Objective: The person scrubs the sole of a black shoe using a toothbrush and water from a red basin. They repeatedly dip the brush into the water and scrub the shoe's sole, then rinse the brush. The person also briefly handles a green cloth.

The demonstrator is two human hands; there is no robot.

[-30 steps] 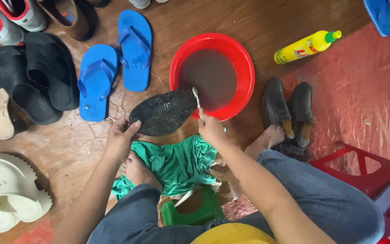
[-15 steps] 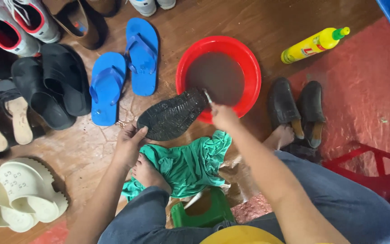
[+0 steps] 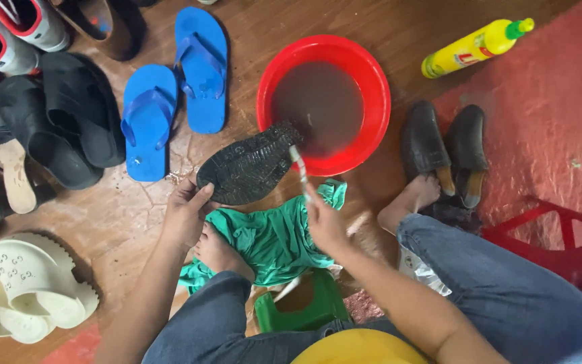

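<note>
My left hand (image 3: 184, 214) grips the heel end of a black shoe (image 3: 249, 166), held sole-up with its toe resting on the rim of a red basin (image 3: 373, 79) of murky brown water. My right hand (image 3: 325, 221) holds a small brush (image 3: 299, 168) whose tip touches the sole near the basin's rim. A green cloth (image 3: 277, 237) lies on the floor under both hands, between my bare feet.
A pair of blue flip-flops (image 3: 173, 87) lies left of the basin, with black sandals (image 3: 69, 121), white clogs (image 3: 25, 290) and other shoes further left. A black pair of shoes (image 3: 444, 149) and a yellow bottle (image 3: 474, 46) lie to the right. A red stool (image 3: 560, 236) stands at right, a green stool (image 3: 304, 307) beneath me.
The brush has slid down along the sole toward me while the shoe stays propped on the basin's rim. The camera view has shifted slightly.
</note>
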